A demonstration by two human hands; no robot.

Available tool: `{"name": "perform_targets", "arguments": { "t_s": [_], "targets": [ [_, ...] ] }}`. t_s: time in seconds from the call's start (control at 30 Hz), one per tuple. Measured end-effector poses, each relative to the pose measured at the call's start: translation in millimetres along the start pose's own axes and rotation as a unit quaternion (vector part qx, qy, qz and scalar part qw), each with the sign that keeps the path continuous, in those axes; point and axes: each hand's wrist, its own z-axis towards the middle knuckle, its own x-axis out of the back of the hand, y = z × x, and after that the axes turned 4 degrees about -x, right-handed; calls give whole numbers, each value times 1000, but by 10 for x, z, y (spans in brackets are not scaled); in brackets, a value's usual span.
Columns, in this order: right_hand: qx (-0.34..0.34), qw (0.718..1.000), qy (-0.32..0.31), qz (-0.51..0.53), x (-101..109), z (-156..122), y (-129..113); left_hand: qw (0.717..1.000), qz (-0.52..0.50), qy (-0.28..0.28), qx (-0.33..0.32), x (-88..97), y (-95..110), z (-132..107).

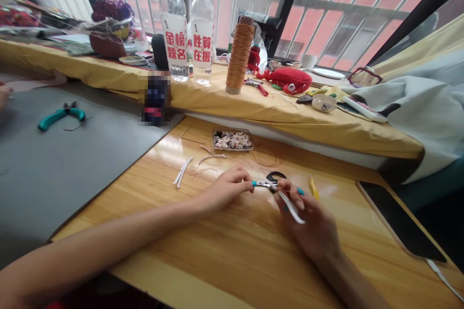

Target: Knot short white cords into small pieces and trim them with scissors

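Observation:
My left hand (228, 187) rests on the wooden table (224, 246) with its fingers curled, pinching a small piece at the tip of a pair of small pliers (266, 184). My right hand (308, 222) is closed round the white handles of those pliers, which point left toward the left hand. Black-handled scissors (276, 176) lie just behind the pliers. A small clear tray of beads (232, 139) sits further back, with thin wire loops (266, 158) and white strips (183, 171) near it.
Teal pliers (61, 115) lie on a grey mat (54, 164) at left. A phone (400, 219) lies at right. On the yellow-draped ledge (275, 111) stand two water bottles (174, 24), an orange cord spool (239, 55) and a red plush toy (288, 79).

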Motion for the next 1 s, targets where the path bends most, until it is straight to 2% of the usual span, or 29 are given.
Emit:
{"name": "perform_targets", "arguments": {
  "t_s": [0.1, 0.2, 0.33, 0.4, 0.5, 0.7, 0.87, 1.0],
  "targets": [
    [-3, 998, -59, -38, 2, -24, 8, 1000, -10, -2, -7, -5, -18, 19],
    [5, 992, -83, -97, -4, -27, 29, 998, -62, -2, 2, -6, -9, 7],
    [-9, 987, -67, -143, -45, -5, 36, 972, -230, -15, 37, -6, 26, -20],
    [-34, 990, -52, -126, -70, 10, 35, 952, -300, -42, 45, -5, 45, -29],
    [-58, 992, -42, -105, -87, 28, 40, 930, -353, -88, 50, -1, 57, -36],
    [-65, 994, -18, -86, -73, 40, 40, 927, -352, -125, 37, 22, 6, -22],
    [-58, 992, -37, -108, -83, 30, 63, 954, -290, -67, 32, 19, -14, -6],
    [-64, 991, -49, -104, -79, 20, 99, 966, -251, -56, 39, 3, -11, -4]
  ]
}}
